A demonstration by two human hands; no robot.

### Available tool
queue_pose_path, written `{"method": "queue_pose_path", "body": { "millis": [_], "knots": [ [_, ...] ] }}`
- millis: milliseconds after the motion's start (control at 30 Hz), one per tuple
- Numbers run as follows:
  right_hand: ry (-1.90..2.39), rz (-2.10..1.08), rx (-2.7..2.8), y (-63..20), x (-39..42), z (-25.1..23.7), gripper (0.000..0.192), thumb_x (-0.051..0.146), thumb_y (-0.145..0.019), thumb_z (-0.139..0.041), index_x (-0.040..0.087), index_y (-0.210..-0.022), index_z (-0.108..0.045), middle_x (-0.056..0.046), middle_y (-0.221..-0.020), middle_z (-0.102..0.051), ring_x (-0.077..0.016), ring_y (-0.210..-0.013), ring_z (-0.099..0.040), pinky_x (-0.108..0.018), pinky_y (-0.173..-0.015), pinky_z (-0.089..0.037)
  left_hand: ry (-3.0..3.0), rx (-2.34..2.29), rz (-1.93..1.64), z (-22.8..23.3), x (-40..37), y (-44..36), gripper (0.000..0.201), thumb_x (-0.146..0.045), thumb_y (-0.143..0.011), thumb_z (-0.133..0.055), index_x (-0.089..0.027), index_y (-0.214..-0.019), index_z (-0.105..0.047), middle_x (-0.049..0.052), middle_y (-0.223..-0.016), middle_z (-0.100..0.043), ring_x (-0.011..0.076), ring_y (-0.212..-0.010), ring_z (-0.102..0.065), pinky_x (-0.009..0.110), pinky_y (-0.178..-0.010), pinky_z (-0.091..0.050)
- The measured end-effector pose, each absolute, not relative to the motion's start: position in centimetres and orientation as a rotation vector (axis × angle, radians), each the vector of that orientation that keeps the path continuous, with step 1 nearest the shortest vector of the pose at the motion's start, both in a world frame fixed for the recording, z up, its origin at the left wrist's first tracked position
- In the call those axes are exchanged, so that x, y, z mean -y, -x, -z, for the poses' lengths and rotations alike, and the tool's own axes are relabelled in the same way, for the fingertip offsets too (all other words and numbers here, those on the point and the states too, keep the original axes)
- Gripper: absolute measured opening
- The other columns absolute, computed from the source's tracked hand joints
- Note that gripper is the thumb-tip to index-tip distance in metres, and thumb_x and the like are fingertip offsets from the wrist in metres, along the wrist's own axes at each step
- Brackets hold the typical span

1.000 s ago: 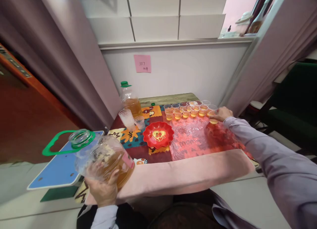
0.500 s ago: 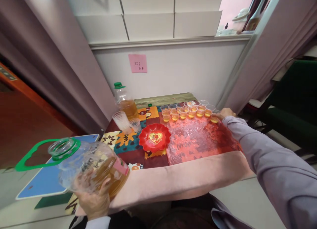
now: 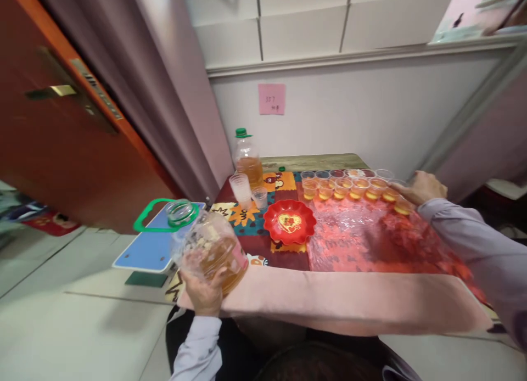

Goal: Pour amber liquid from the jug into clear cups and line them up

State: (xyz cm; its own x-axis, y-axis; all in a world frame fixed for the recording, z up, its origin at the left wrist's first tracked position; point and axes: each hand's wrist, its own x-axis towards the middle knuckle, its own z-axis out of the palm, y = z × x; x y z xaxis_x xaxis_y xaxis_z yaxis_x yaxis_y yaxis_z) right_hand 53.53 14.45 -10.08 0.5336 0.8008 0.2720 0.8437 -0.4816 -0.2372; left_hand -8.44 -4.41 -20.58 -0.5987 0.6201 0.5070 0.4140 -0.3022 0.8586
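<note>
Left hand (image 3: 203, 293) clamped under tilted jug (image 3: 209, 249) of amber liquid at counter's (image 3: 313, 162) near left edge, right hand (image 3: 420, 188) far off, fingers on end cup (image 3: 401, 205) of filled row, red plate (image 3: 289, 222) between, bottle (image 3: 247, 161) behind.

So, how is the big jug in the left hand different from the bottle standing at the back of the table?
The jug is tilted on its side in the left hand; the bottle stands upright, untouched. The jug's mouth is open, with a green handle ring around its neck; the bottle has a green cap on. The jug looks much wider and rounder than the slimmer bottle. Both are clear plastic and partly filled with amber liquid.
</note>
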Motion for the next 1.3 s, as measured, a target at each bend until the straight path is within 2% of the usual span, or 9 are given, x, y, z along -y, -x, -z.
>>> {"method": "queue_pose_path", "body": {
  "millis": [100, 167, 267, 433, 633, 800, 900, 1100, 1300],
  "knots": [
    [2.044, 0.247, 1.673, -47.9, -15.4, 8.3, 0.056, 0.049, -0.087, -0.082, 0.01, -0.126, -0.076, -0.031, -0.125, -0.073, -0.0343, -0.115, -0.07, -0.043, -0.087, -0.049, -1.333, -1.758, -2.008, 20.8, 4.9, 8.2, 0.11, -0.074, -0.06, -0.088, -0.021, -0.146, -0.045, 0.019, -0.139, -0.062, 0.0366, -0.134, -0.062, 0.055, -0.119, -0.046],
    [1.791, 0.212, 1.876, -42.4, -15.5, 7.4, 0.035, 0.041, -0.088, -0.082, 0.017, -0.113, -0.081, -0.02, -0.117, -0.078, -0.029, -0.104, -0.073, -0.038, -0.088, -0.05, -1.319, -1.727, -2.008, 20.9, 5.1, 8.0, 0.108, -0.07, -0.062, -0.089, -0.025, -0.149, -0.045, 0.017, -0.141, -0.062, 0.0368, -0.135, -0.061, 0.059, -0.119, -0.046],
    [1.508, 0.125, 2.117, -33.0, -15.0, 6.5, 0.022, 0.041, -0.095, -0.073, 0.024, -0.104, -0.083, -0.008, -0.103, -0.081, -0.0239, -0.093, -0.074, -0.033, -0.082, -0.051, -1.306, -1.699, -2.026, 20.9, 5.3, 7.8, 0.107, -0.069, -0.062, -0.09, -0.029, -0.151, -0.045, 0.015, -0.144, -0.06, 0.0385, -0.137, -0.059, 0.064, -0.12, -0.044],
    [1.297, 0.054, 2.503, -19.9, -14.8, 5.7, 0.021, 0.032, -0.102, -0.063, 0.025, -0.105, -0.083, -0.007, -0.11, -0.081, -0.023, -0.103, -0.073, -0.03, -0.087, -0.049, -1.294, -1.683, -2.018, 20.8, 5.6, 7.4, 0.112, -0.066, -0.064, -0.09, -0.027, -0.157, -0.04, 0.018, -0.145, -0.061, 0.0408, -0.137, -0.06, 0.065, -0.119, -0.044],
    [1.377, 0.016, 2.457, -12.0, -17.3, 5.1, 0.028, 0.037, -0.104, -0.06, 0.024, -0.121, -0.078, -0.008, -0.119, -0.078, -0.0244, -0.105, -0.073, -0.032, -0.086, -0.052, -1.267, -1.732, -1.995, 20.9, 6.1, 7.3, 0.115, -0.069, -0.063, -0.089, -0.029, -0.159, -0.039, 0.019, -0.149, -0.059, 0.0452, -0.14, -0.057, 0.071, -0.118, -0.043],
    [1.325, 0.033, 2.52, -8.9, -18.9, 4.3, 0.034, 0.038, -0.101, -0.064, 0.024, -0.131, -0.073, -0.01, -0.137, -0.069, -0.025, -0.118, -0.069, -0.032, -0.096, -0.051, -1.26, -1.767, -1.936, 21.0, 6.5, 7.4, 0.11, -0.07, -0.064, -0.088, -0.032, -0.157, -0.043, 0.016, -0.156, -0.056, 0.0463, -0.144, -0.053, 0.069, -0.113, -0.049],
    [1.314, 0.035, 2.599, -7.8, -19.3, 4.0, 0.028, 0.031, -0.103, -0.06, 0.022, -0.121, -0.078, -0.012, -0.132, -0.071, -0.0268, -0.116, -0.07, -0.034, -0.094, -0.053, -1.29, -1.777, -1.946, 21.2, 6.5, 7.4, 0.109, -0.068, -0.065, -0.087, -0.031, -0.158, -0.043, 0.016, -0.153, -0.059, 0.0463, -0.142, -0.056, 0.069, -0.109, -0.052],
    [1.336, 0.064, 2.651, -7.2, -19.5, 3.9, 0.029, 0.025, -0.104, -0.054, 0.017, -0.113, -0.081, -0.017, -0.124, -0.076, -0.0289, -0.113, -0.071, -0.035, -0.093, -0.054, -1.351, -1.771, -1.97, 21.7, 6.4, 7.3, 0.122, -0.069, -0.064, -0.089, -0.034, -0.165, -0.031, 0.019, -0.16, -0.05, 0.0483, -0.146, -0.05, 0.079, -0.118, -0.035],
    [1.357, 0.062, 2.601, -7.5, -19.7, 3.9, 0.025, 0.027, -0.102, -0.059, 0.016, -0.107, -0.081, -0.017, -0.118, -0.077, -0.0289, -0.108, -0.072, -0.035, -0.089, -0.053, -1.372, -1.775, -1.971, 21.8, 6.4, 7.4, 0.118, -0.068, -0.065, -0.088, -0.033, -0.164, -0.032, 0.017, -0.159, -0.051, 0.0465, -0.146, -0.051, 0.074, -0.118, -0.04]
  ]
}}
